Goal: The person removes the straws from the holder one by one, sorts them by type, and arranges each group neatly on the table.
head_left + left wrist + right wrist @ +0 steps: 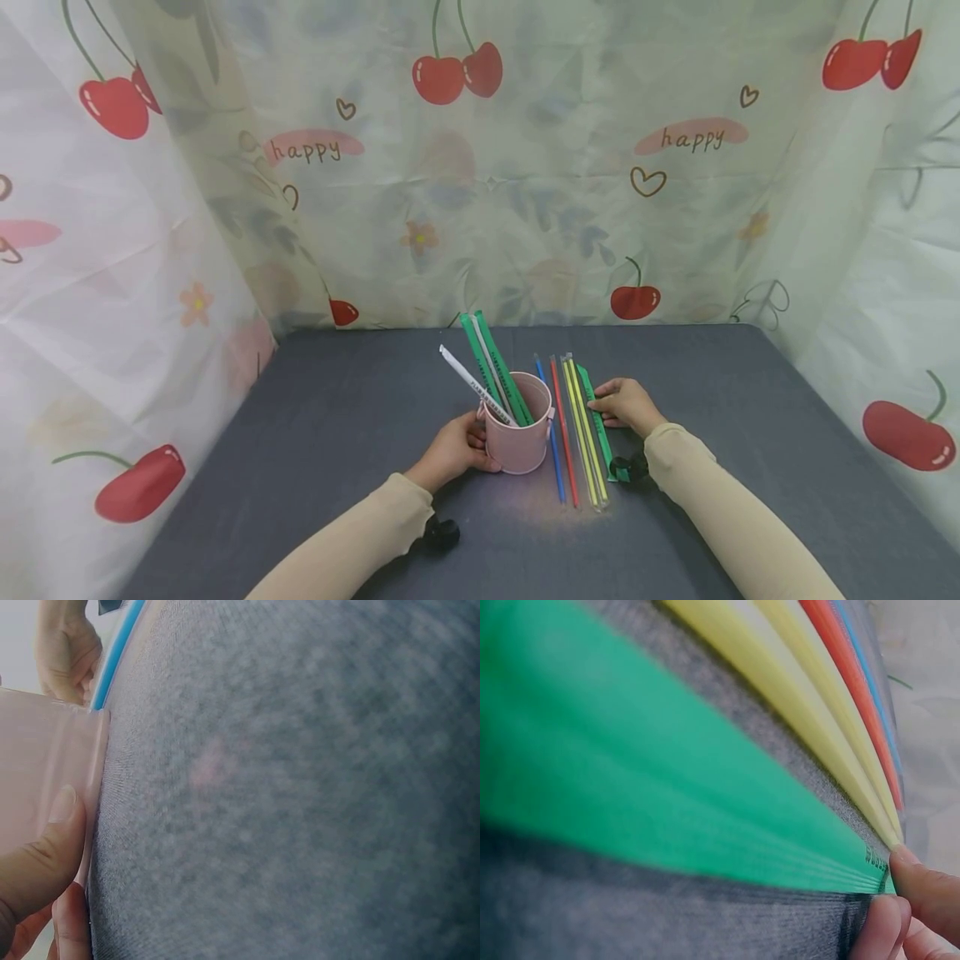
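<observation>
My left hand (452,450) grips the lower left side of a small pink bucket (517,452), which stands upright on the table. In the left wrist view the thumb lies along the bucket wall (45,765). Several paper-wrapped straws lean in the bucket, green ones (513,392) and white ones (468,379). To the right, a green-wrapped straw (597,423) lies on the table. My right hand (628,406) pinches this straw near its far part; in the right wrist view thumb and finger meet at the green wrapper's edge (705,795).
Between bucket and green straw lie a blue straw (556,458), a red straw (566,442) and two yellow straws (581,433), roughly side by side. A dark cloth covers the table (360,392). A cherry-patterned curtain (525,225) hangs behind and at both sides.
</observation>
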The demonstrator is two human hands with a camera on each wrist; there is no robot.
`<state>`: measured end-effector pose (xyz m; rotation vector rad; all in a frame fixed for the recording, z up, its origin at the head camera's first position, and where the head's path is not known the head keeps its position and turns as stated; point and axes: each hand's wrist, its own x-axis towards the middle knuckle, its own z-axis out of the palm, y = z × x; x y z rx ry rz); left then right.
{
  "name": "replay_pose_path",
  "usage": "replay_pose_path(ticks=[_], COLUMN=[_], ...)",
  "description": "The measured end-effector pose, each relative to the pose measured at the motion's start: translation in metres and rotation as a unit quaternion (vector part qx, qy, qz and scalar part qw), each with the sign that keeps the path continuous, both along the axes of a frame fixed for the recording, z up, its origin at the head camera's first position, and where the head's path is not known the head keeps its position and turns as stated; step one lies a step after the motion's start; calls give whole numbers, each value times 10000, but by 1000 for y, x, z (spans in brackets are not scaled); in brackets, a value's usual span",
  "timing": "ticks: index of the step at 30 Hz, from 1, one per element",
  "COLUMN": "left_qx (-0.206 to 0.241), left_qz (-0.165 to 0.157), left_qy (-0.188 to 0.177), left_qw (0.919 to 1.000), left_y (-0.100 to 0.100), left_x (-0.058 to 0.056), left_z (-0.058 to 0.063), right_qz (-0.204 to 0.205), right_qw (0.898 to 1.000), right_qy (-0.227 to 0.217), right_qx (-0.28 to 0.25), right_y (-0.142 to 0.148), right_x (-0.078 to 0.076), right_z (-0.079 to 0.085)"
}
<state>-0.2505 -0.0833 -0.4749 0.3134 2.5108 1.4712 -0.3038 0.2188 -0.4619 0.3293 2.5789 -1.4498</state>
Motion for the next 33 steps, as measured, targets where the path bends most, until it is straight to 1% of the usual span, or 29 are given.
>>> replay_pose_path(ticks=[14, 28, 33], left_qx=[-11, -23, 5], left_qz=[14, -6, -25], left_qy=[-7, -7, 14], left_qw=[10000, 10000, 10000], left_y=[0, -1, -1], left_x=[0, -1, -1], left_z=[0, -1, -2], right_qz=[-87, 6, 101], right_qw=[9999, 9999, 9996], right_qy=[-72, -40, -44], right_qx=[-40, -133, -277], right_y=[1, 2, 3], right_x=[-3, -3, -1], right_z=[-1, -1, 0])
